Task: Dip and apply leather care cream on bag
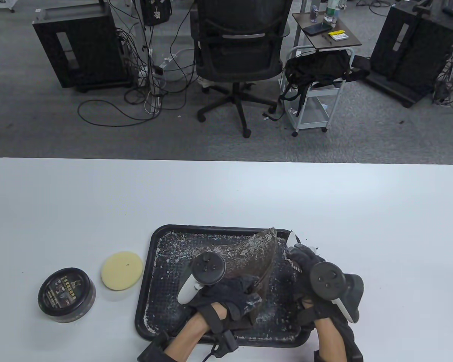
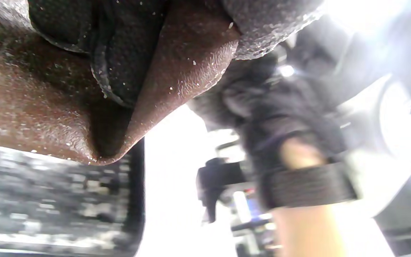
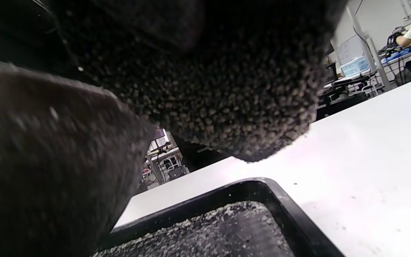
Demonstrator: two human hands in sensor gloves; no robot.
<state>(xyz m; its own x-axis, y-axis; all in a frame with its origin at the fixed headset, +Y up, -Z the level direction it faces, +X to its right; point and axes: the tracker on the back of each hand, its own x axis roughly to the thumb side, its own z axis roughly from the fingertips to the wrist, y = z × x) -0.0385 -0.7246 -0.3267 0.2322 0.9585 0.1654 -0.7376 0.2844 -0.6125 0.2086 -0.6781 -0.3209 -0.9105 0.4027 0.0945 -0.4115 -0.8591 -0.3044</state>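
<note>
A brown leather bag (image 1: 255, 252) stands tilted in a black tray (image 1: 151, 264), flecked with pale bits. My left hand (image 1: 239, 292) grips the bag's near end; in the left wrist view its gloved fingers (image 2: 120, 53) curl over the brown leather (image 2: 48, 107). My right hand (image 1: 300, 258) is against the bag's right side at the tray's right edge. Its fingertip (image 3: 241, 107) hangs beside a dark blurred mass, and whether it grips is hidden. A small white piece (image 1: 292, 239) pokes out past those fingers. The round cream tin (image 1: 66, 295) and a yellow sponge pad (image 1: 122, 270) lie left of the tray.
The tray (image 3: 284, 203) holds scattered pale flakes on its floor. Bare white table (image 1: 226, 192) stretches behind and to both sides. Beyond the far edge are an office chair (image 1: 239, 49), a small cart (image 1: 317, 94) and cables on the floor.
</note>
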